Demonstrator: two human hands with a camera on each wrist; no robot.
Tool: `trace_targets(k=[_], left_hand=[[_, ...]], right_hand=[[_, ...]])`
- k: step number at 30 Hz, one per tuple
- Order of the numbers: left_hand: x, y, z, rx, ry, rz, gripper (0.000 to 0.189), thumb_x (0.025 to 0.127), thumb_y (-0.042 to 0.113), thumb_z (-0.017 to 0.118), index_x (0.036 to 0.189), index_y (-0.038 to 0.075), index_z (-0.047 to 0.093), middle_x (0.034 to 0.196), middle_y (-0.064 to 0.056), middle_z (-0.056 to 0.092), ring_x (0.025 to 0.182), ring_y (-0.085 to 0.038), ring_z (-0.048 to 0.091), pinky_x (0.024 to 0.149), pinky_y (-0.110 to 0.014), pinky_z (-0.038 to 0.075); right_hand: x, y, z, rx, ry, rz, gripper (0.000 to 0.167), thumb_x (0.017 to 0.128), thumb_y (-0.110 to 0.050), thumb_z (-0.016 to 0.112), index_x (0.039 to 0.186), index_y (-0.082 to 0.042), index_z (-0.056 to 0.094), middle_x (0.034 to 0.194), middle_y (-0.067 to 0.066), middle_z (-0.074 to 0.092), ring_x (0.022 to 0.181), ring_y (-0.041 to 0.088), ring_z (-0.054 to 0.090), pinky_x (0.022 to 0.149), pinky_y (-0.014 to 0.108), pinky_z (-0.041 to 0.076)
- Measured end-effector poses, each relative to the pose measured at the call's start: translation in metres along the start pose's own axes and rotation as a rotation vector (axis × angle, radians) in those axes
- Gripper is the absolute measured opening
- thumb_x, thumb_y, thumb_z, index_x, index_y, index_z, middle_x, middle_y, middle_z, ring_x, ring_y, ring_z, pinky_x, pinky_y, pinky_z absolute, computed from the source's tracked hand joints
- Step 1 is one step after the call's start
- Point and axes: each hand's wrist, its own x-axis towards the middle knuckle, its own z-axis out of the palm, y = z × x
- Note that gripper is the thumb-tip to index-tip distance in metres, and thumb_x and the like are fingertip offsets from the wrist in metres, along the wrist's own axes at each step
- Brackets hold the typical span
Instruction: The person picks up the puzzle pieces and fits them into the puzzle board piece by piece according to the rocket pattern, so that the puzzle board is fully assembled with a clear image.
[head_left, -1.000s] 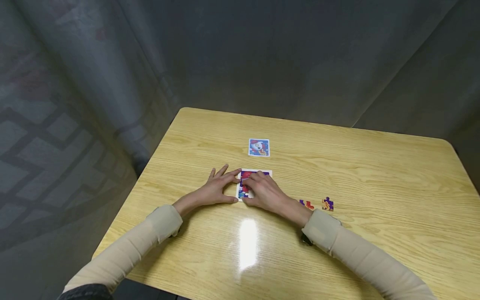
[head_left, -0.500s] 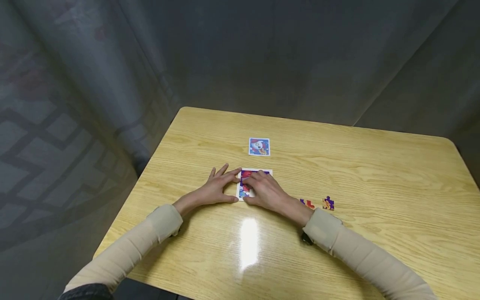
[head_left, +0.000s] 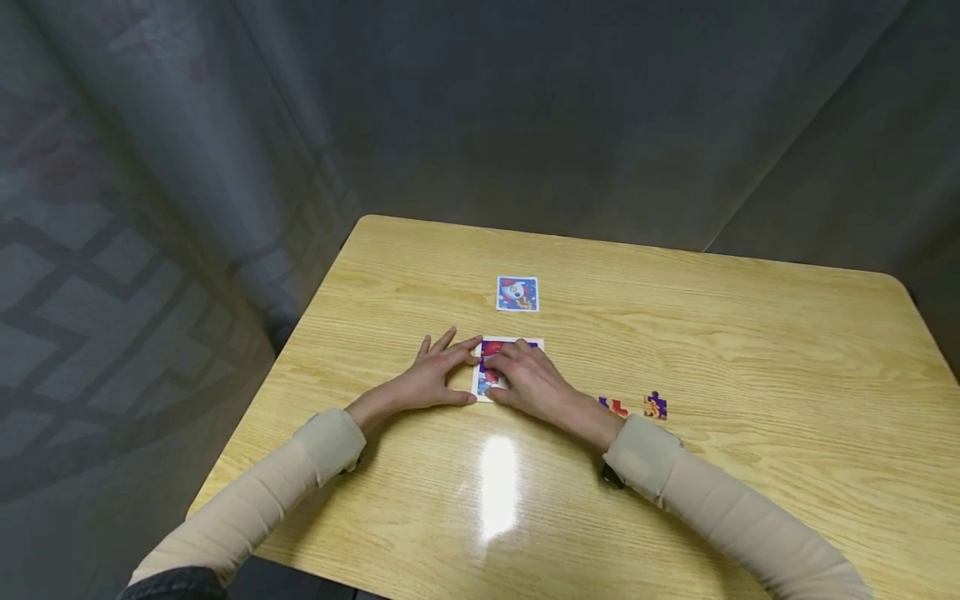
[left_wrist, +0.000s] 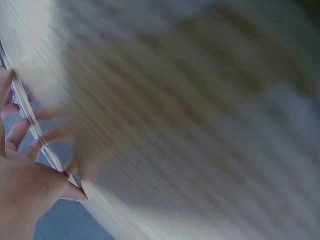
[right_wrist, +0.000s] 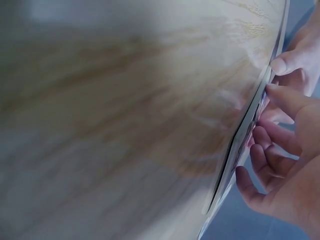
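Note:
A white-edged jigsaw tray (head_left: 476, 379) with purple, red and blue pieces lies on the table in the head view. My left hand (head_left: 435, 379) spreads along the tray's left side, index fingertip at the upper corner and thumb at the lower one. Over the tray, my right hand (head_left: 532, 383) bends its fingers down onto a puzzle piece (head_left: 491, 377), thumb and index on either side of it. That hand hides much of the picture. From the right wrist, the right fingertips (right_wrist: 260, 125) meet the tray edge-on, close to the left thumb (right_wrist: 280, 66).
A square picture card (head_left: 517, 294) with a white rocket on blue lies beyond the tray. Loose puzzle pieces lie to the right: a purple and orange one (head_left: 656, 406), and a red one (head_left: 618, 408) beside the right wrist. Grey curtains (head_left: 525, 125) stand behind the table.
The right thumb has shifted slightly up over the tray's lower edge. Left hand, tray, card and loose pieces stay where they were.

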Motion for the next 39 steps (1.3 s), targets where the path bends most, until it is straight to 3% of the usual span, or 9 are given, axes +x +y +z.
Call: trace_targets(k=[10, 17, 23, 29, 34, 39], left_hand=[[-0.001, 0.001, 0.000, -0.006, 0.001, 0.008, 0.055, 0.084, 0.037, 0.073, 0.130, 0.012, 0.055, 0.159, -0.004, 0.023, 0.146, -0.038, -0.001, 0.109, -0.066, -0.008], [0.002, -0.001, 0.002, -0.004, -0.006, 0.000, 0.056, 0.084, 0.037, 0.073, 0.131, 0.012, 0.055, 0.159, -0.003, 0.022, 0.146, -0.037, -0.001, 0.109, -0.065, -0.009], [0.004, 0.000, 0.002, 0.018, 0.008, -0.018, 0.056, 0.083, 0.038, 0.074, 0.130, 0.014, 0.056, 0.159, -0.001, 0.023, 0.147, -0.036, 0.000, 0.110, -0.063, -0.010], [0.004, 0.002, 0.002, 0.025, 0.005, -0.021, 0.057, 0.083, 0.039, 0.073, 0.132, 0.015, 0.055, 0.159, 0.000, 0.022, 0.147, -0.035, -0.002, 0.110, -0.062, -0.010], [0.003, 0.003, 0.001, 0.030, 0.005, -0.020, 0.058, 0.083, 0.040, 0.073, 0.133, 0.015, 0.055, 0.159, 0.000, 0.022, 0.146, -0.035, -0.002, 0.110, -0.063, -0.011], [0.001, 0.004, -0.001, 0.020, 0.012, -0.023, 0.056, 0.083, 0.039, 0.074, 0.130, 0.015, 0.056, 0.159, 0.000, 0.023, 0.147, -0.035, -0.002, 0.110, -0.062, -0.011]], right_hand=[[0.000, -0.003, -0.001, 0.003, 0.016, -0.054, 0.020, 0.084, -0.025, 0.076, 0.095, -0.008, 0.074, 0.090, 0.001, 0.060, 0.080, 0.016, 0.048, 0.069, 0.030, 0.042], [-0.009, -0.003, -0.008, -0.014, 0.042, -0.119, 0.015, 0.085, -0.022, 0.074, 0.094, -0.010, 0.074, 0.094, 0.001, 0.058, 0.085, 0.018, 0.047, 0.076, 0.035, 0.043], [-0.037, 0.021, -0.036, -0.005, 0.105, -0.019, 0.021, 0.083, -0.018, 0.076, 0.100, -0.006, 0.073, 0.100, 0.005, 0.064, 0.091, 0.021, 0.053, 0.077, 0.037, 0.047], [-0.086, 0.049, -0.055, 0.003, 0.121, 0.112, 0.030, 0.081, -0.017, 0.078, 0.106, -0.003, 0.071, 0.106, 0.010, 0.065, 0.092, 0.024, 0.055, 0.075, 0.042, 0.048], [-0.120, 0.052, -0.063, -0.029, 0.088, 0.201, 0.036, 0.079, -0.021, 0.080, 0.109, -0.003, 0.070, 0.109, 0.012, 0.062, 0.095, 0.027, 0.053, 0.077, 0.046, 0.045], [-0.137, 0.053, -0.067, -0.056, 0.085, 0.229, 0.041, 0.074, -0.024, 0.083, 0.107, -0.002, 0.070, 0.109, 0.012, 0.061, 0.096, 0.028, 0.052, 0.077, 0.046, 0.043]])
